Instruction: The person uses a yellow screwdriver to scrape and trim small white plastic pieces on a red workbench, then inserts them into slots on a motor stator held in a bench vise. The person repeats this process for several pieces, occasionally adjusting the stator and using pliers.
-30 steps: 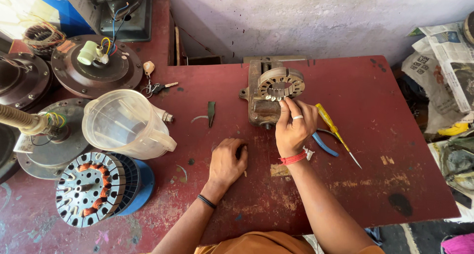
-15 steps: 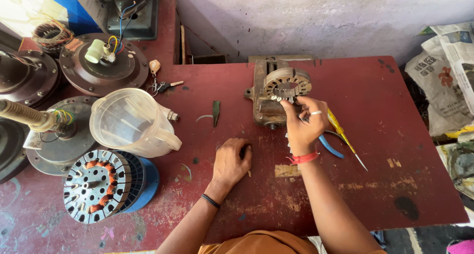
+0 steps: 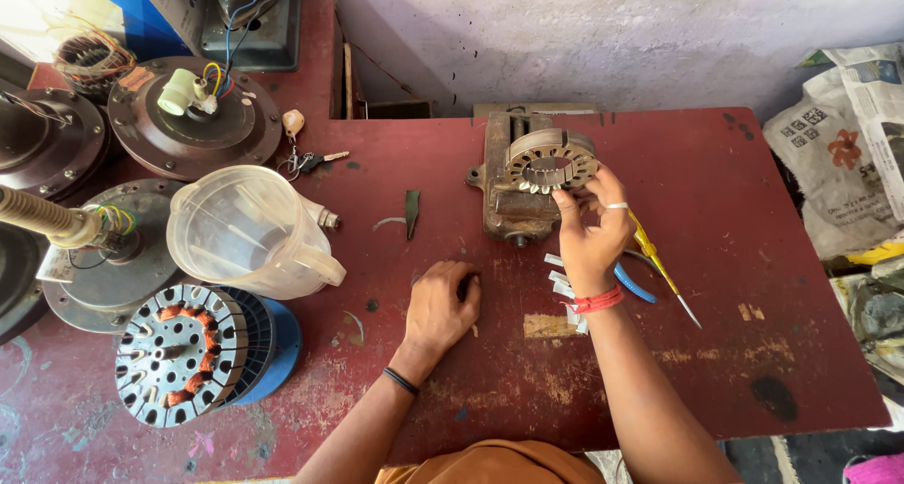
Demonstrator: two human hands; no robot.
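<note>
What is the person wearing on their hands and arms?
Both arms are bare, with no sleeves showing. The left hand has a thin black band at the wrist. The right hand has a red thread bracelet at the wrist and a silver ring on one finger.

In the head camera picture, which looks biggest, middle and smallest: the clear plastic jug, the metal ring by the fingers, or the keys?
1. Clear plastic jug, biggest.
2. Metal ring at the right hand, middle.
3. Keys, smallest.

Dull metal stator (image 3: 549,161), worn red table (image 3: 753,258)
</note>
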